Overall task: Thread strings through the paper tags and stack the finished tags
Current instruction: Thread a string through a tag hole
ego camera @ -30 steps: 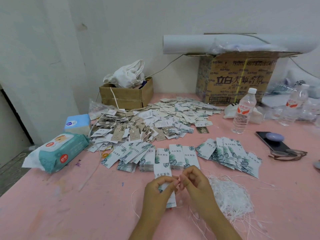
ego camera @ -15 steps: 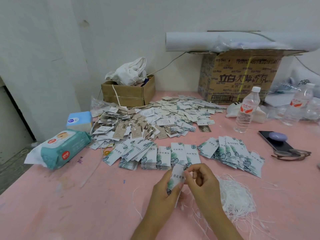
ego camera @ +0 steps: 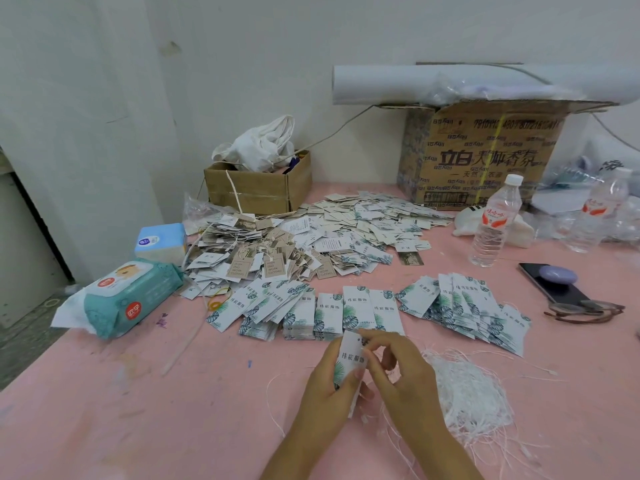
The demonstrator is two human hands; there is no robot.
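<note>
The person holds one paper tag upright just above the pink table, in front of the rows of printed tags that lie face up. The left hand grips the tag's lower half, thumb on the printed face and fingers curled behind it. The right hand has its fingertips pinched together at the tag's top edge, where the hole most likely sits; whether a string end lies between them is too small to tell. The heap of white strings lies just beside the right wrist, with loose strands trailing across the table. The tag looks like thin card: very light, stiff enough to stand up when held by its lower half, but likely to crease if squeezed across the middle, so the sides and bottom are the places to hold, leaving the top free. The strings look thin, limp and prone to tangling; one is probably best pinched close to its tip. A big pile of tags with strings lies farther back.
</note>
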